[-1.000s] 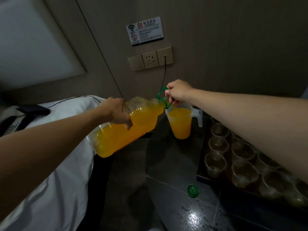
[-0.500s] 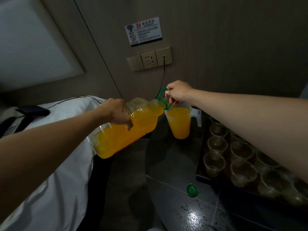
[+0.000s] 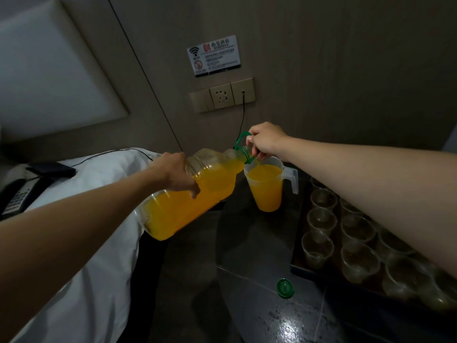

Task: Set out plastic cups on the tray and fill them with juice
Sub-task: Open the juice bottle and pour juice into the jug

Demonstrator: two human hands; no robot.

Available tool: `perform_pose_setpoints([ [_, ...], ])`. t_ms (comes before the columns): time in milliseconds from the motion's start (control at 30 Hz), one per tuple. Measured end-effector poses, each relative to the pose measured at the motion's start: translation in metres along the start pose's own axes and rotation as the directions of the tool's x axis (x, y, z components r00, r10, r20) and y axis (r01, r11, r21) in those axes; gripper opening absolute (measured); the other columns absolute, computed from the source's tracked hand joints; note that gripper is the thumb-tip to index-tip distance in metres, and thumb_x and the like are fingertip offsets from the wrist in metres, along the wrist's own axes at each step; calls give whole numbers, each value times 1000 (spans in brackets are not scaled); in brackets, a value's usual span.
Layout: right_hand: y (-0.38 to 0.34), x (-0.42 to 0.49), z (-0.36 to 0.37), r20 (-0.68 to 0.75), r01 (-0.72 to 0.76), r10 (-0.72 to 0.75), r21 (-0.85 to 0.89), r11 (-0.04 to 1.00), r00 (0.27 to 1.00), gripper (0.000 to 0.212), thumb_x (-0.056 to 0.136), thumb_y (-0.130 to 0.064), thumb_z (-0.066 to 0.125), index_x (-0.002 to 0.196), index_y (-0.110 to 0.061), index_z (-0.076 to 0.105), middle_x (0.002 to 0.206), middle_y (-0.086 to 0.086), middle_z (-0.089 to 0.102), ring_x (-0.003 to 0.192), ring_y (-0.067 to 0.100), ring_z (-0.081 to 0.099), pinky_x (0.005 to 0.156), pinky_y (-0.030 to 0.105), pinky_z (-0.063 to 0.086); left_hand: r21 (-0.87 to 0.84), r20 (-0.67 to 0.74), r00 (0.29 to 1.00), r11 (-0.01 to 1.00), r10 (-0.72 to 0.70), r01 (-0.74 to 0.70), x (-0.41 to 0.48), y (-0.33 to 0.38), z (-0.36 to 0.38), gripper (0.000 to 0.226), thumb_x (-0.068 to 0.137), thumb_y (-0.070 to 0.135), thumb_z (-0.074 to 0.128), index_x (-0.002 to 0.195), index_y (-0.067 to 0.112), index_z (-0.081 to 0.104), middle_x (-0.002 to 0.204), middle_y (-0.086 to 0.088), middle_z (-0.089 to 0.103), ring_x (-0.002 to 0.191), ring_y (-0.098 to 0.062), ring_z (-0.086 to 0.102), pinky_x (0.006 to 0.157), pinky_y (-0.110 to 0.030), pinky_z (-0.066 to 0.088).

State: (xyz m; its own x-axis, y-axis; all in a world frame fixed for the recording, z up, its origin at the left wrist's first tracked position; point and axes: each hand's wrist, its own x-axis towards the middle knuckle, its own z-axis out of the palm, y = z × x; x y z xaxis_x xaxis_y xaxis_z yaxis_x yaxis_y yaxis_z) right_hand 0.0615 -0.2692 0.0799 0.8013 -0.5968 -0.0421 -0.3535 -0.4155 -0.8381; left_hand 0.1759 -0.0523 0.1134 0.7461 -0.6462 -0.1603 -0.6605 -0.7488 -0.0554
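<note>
- The juice bottle [image 3: 188, 194] hangs tilted over the table [image 3: 247, 268], its neck at the rim of the clear jug [image 3: 265, 186]. It has the same slant as half a second before, and a thin orange stream runs in.
- The jug stands on the table just left of the tray [image 3: 296, 266], nearly full; its level has hardly changed.
- The left hand [image 3: 175, 174] keeps its grip, fingers curled over the bottle's body.
- The right hand [image 3: 265, 142] still holds the green carry handle [image 3: 239, 141] at the neck, fingers closed around it.
- The plastic cups [image 3: 317, 246] stand in rows on the tray, still without juice.
- The green cap [image 3: 285, 288] lies on the table in front of the tray, where it was.
- A white bed [image 3: 86, 243] is on the left.
</note>
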Motion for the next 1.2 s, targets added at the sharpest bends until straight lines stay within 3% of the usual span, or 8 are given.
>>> perform_pose_setpoints([
  [133,-1,-4,-3,-77,55,-53,13,998,996,22,107,-21,48,101,-15,68,80,6,66,67,14,61,54,24,51,-57,-45,999,998,-3,0,0,1,9,76,61,48,90,114,16,47,97,-4,56,91,-22,55,78,-37,53],
  [333,-15,-10,-12,-200,188,-186,-10,982,962,23,107,-25,48,96,-22,68,90,0,65,89,21,65,82,45,60,-232,-171,985,973,-29,-11,-2,5,29,76,61,44,92,112,13,46,92,0,50,83,-17,50,68,-32,44],
  [467,-28,-20,-14,-257,245,-254,-66,967,932,26,106,-31,47,86,-31,63,96,-3,65,95,24,63,83,52,58,-386,-231,969,923,-91,-5,-6,15,52,79,59,43,94,113,12,45,93,-1,53,89,-21,53,74,-37,48],
  [667,-32,-43,-3,-190,335,-346,-87,938,919,25,105,-32,50,89,-28,68,90,-9,66,89,20,64,79,53,58,-641,-193,969,767,-155,-5,-20,28,100,80,57,36,97,112,18,42,107,-1,53,100,-23,53,74,-33,44],
  [767,-25,-56,6,-145,376,-388,-103,921,910,23,105,-29,51,91,-29,68,89,-10,65,82,17,62,79,52,58,-751,-183,964,661,-192,-11,-29,37,133,83,56,33,98,117,19,43,113,0,55,106,-22,55,84,-38,51],
  [833,-19,-64,12,-110,395,-409,-129,909,906,22,105,-29,51,94,-28,69,89,-10,66,80,14,61,78,49,57,-785,-173,961,620,-215,-3,-33,45,153,85,52,36,99,114,22,43,114,1,57,108,-21,57,90,-42,53],
  [967,-6,-74,20,-32,451,-466,-195,871,884,20,104,-29,53,102,-24,72,97,-7,71,94,10,64,84,42,55,-835,-149,957,550,-248,13,-39,57,183,88,49,43,99,114,26,43,116,2,58,111,-22,58,94,-46,54],
  [1200,15,-81,32,-7,574,-591,-225,787,807,17,102,-23,60,106,-19,76,93,-7,74,89,5,66,78,33,54,-871,-145,955,491,-259,0,-44,65,207,92,47,47,99,116,29,40,119,5,55,114,-18,55,96,-45,53],
])
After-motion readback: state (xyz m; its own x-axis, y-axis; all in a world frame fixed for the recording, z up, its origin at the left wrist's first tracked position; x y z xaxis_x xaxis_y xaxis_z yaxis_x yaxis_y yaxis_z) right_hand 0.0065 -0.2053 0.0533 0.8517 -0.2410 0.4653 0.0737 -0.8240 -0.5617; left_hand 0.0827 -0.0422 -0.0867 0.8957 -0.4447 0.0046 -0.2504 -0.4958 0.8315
